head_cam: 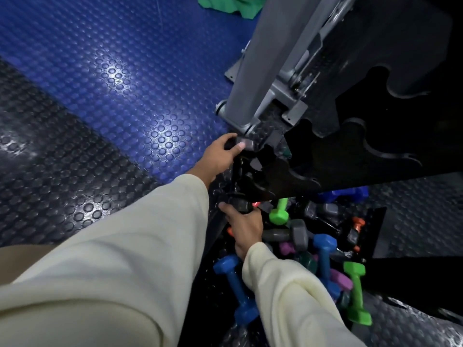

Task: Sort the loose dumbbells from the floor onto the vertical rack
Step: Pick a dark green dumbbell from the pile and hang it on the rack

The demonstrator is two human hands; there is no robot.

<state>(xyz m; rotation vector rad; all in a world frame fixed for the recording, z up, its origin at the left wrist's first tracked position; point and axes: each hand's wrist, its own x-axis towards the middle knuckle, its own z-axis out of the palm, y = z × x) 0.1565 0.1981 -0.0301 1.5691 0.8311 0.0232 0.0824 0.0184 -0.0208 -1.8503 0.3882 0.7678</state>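
Two hands in cream sleeves are gripping a black dumbbell [240,176] at the foot of the black vertical rack [350,146]: left hand [220,156] curling around its far head, right hand [244,226] clasping its near head. Coloured dumbbells [323,254] are lying piled on the floor just right.

We see a dim scene lit from overhead, white glare pooling on the studded blue floor [130,78]. Deep shadow swallows the black rack [375,136]. Wide-angle distortion bends the edges, and the cream sleeves [112,259] look soft.
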